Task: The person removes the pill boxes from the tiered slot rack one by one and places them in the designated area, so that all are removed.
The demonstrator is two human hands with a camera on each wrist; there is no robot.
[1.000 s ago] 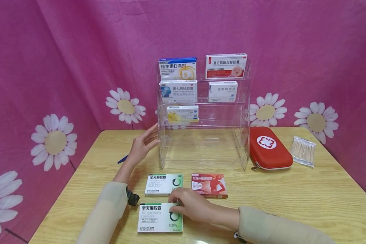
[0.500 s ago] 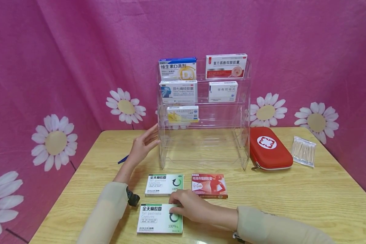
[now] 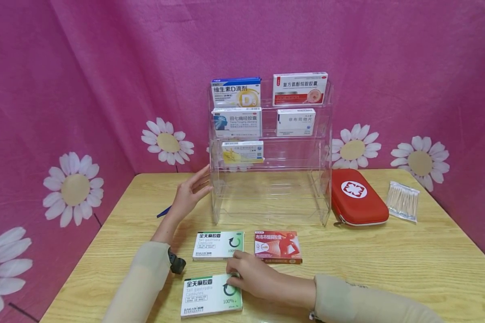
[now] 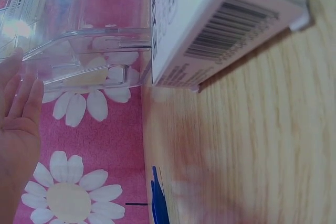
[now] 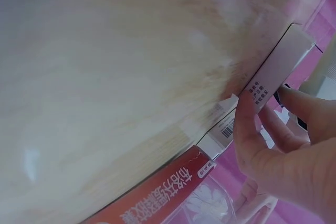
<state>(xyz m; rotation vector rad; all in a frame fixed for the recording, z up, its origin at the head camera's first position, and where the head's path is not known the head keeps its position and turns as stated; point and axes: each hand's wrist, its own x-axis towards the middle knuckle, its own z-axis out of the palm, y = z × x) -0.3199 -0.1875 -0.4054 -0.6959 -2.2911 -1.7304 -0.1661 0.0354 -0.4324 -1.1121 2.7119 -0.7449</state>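
My right hand [image 3: 254, 276] pinches the right end of the nearer white-and-green medicine box [image 3: 204, 298]. In the right wrist view, the fingers curl around the end of that box [image 5: 286, 59]. Its near edge looks slightly tilted in the head view. Behind it lies a matching white-and-green medicine box [image 3: 212, 246], with a red medicine box [image 3: 276, 246] to the right. My left hand [image 3: 187, 195], fingers extended, touches the left side of a clear tiered display rack [image 3: 272, 188]. The left wrist view shows that hand [image 4: 18, 124] against the clear plastic.
Several medicine boxes stand in the rack's upper tiers, including a vitamin D box [image 3: 236, 93] and a yellow-and-white one [image 3: 242, 153]. Right of the rack lie a red first-aid case [image 3: 359, 197] and a bag of cotton swabs [image 3: 403, 202]. A blue object [image 3: 163, 211] lies behind the left wrist.
The nearer white-and-green box has shifted slightly toward me and tilted in my right hand's grip. My left hand stays at the rack's side.
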